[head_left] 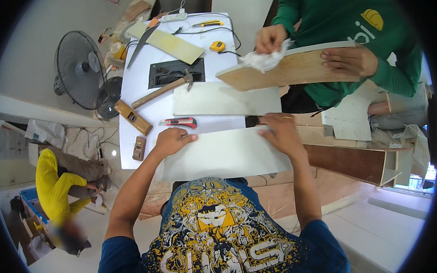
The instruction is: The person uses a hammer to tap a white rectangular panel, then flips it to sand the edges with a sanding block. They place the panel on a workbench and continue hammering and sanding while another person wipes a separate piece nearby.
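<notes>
1. Head view, hands: the left hand (173,141) grips the upper left corner of a white panel (224,155), thumb laid across its face; the right hand (282,134) grips the upper right corner, fingers bent around it.
2. Head view, panel: it spans the space between both hands — in front of the torso, by the near edge of the table (135,89).
3. Head view, surroundings: a red utility knife (178,122), a second panel (227,101) and a hammer (161,91) lie beyond; a co-worker in green (330,17) presses a white cloth (266,60) against another board (293,71).
</notes>
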Demonstrator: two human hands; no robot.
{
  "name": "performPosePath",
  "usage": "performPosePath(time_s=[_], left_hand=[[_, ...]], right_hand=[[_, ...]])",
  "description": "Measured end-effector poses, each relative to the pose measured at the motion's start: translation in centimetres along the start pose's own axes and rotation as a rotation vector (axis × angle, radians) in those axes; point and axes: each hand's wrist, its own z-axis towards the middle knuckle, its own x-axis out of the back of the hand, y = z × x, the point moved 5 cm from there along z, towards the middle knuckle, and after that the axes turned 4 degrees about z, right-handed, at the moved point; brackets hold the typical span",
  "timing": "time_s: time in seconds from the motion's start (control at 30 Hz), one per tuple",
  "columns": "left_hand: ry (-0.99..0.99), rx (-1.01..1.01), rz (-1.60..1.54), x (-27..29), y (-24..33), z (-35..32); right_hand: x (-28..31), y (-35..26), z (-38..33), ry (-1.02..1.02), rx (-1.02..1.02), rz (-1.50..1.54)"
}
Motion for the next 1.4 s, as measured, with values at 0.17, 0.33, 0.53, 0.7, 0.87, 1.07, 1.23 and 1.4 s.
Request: performPosePath(time_s=[0.17,0.33,0.53,0.7,0.87,1.07,1.23,1.4], left_hand=[[-0.024,-0.266,-0.288,-3.0,-3.7,3.5],[-0.287,-0.314,-0.745,-1.8,-2.0,4.3],[-0.098,-0.294,-0.410,-2.7,-3.0,5.5],[0.140,-0.268,-0.524,-4.9,-1.5,5.2],[0.454,-0.525,-0.312,-3.5,5.1,2.7],[0.739,-0.818,-0.181,0.3,19.9,-3.4],[0.779,-0.915,-0.058,1.0,21.7,-4.8],[0.806,-0.756,-0.071,-1.1,16.9,-4.3]], right_hand=[[3.5,7.4,-8.8,0.176,-0.838,0.773],[2.5,4.3,-10.7,0.306,-0.906,1.388],[3.3,1.4,-10.6,0.351,-0.837,1.343],[7.0,-2.4,-9.4,0.359,-0.750,1.293],[8.6,-5.3,-8.0,0.346,-0.692,1.186],[9.0,-6.3,-6.3,0.277,-0.626,1.091],[9.4,-7.1,-6.1,0.259,-0.528,1.028],[9.4,-6.2,-6.2,0.265,-0.560,1.006]])
